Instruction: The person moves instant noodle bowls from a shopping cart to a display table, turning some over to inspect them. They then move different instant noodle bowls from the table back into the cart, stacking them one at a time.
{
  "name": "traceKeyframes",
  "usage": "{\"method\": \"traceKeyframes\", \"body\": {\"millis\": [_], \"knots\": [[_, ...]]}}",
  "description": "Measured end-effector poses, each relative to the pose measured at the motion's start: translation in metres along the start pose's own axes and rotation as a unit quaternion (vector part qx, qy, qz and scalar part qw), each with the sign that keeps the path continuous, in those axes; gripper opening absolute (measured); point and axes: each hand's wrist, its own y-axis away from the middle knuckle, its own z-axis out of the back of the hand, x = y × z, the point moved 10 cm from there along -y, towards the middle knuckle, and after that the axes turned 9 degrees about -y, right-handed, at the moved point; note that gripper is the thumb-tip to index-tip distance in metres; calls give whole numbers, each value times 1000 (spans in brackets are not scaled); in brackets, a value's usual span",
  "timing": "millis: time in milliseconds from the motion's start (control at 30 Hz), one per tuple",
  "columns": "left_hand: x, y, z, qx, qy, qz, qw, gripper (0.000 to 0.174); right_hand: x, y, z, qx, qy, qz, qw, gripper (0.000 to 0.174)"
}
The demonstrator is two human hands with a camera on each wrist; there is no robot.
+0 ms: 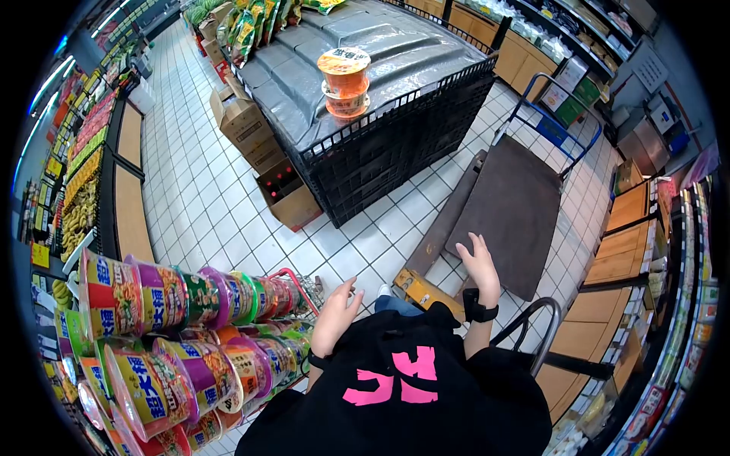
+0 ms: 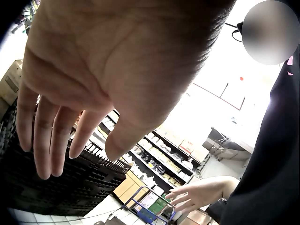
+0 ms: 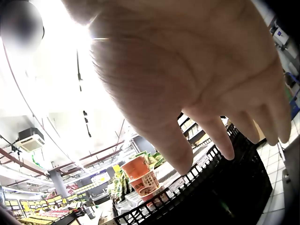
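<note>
Both hands are raised in front of the body and hold nothing. In the head view the left hand (image 1: 338,315) is beside the stacked noodle tubs (image 1: 186,296), fingers spread loosely, not touching them. The right hand (image 1: 480,270) is held above the dark flat cart (image 1: 517,205), fingers apart. Each wrist view shows a bare palm, the left (image 2: 108,61) and the right (image 3: 187,65), with relaxed fingers. A stack of orange noodle tubs (image 1: 346,80) stands on the wrapped top of the black crate (image 1: 403,144), beyond both hands.
Cardboard boxes (image 1: 247,129) stand left of the crate. A blue-framed trolley (image 1: 563,114) is at the upper right. Wooden-fronted shelves (image 1: 601,311) run along the right, a produce display (image 1: 84,182) along the left. A yellow metal part (image 1: 426,292) lies near the feet.
</note>
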Motion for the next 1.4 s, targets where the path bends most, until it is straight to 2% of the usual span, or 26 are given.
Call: {"method": "traceKeyframes", "body": {"millis": [167,400,633,667,700,800,867,900,1000,1033,1067,1133,1200,1267,1333,1400], "knots": [[3,-34,4,-12,-2,18,1000,43,-37,-33,-4,14,7,-19,1000,62],[-2,-80,20,-32,42,20,998,40,-36,-54,-27,53,31,-47,997,62],[-7,-138,51,-82,95,23,992,37,20,-99,-89,150,-29,38,988,62],[-6,-148,57,-89,118,29,989,36,23,-110,-96,151,-28,40,987,62],[-10,-160,66,-107,108,-5,988,35,31,-120,-106,173,-40,38,983,61],[-7,-193,87,-135,136,-2,981,35,61,-153,-129,206,-49,40,977,58],[-2,-219,103,-142,148,1,979,36,99,-178,-133,188,-63,120,973,59],[0,-232,112,-152,164,-1,975,36,112,-192,-138,190,-59,125,972,59],[11,-274,133,-174,198,-7,964,37,160,-232,-145,177,-113,190,959,65],[11,-288,140,-175,204,-17,963,37,173,-249,-150,181,-108,197,958,75],[13,-302,145,-175,209,-27,962,38,186,-264,-155,184,-104,199,957,75],[20,-331,152,-171,231,-41,957,39,227,-284,-154,151,-106,275,944,82],[15,-354,165,-192,243,-65,949,41,252,-308,-156,139,-120,295,938,97],[13,-383,170,-176,238,-66,953,44,277,-329,-160,129,-131,320,929,106],[8,-412,177,-194,275,-104,936,46,294,-353,-168,131,-129,315,931,118],[4,-438,179,-172,273,-96,942,51,304,-374,-176,119,-128,329,928,119]]}}
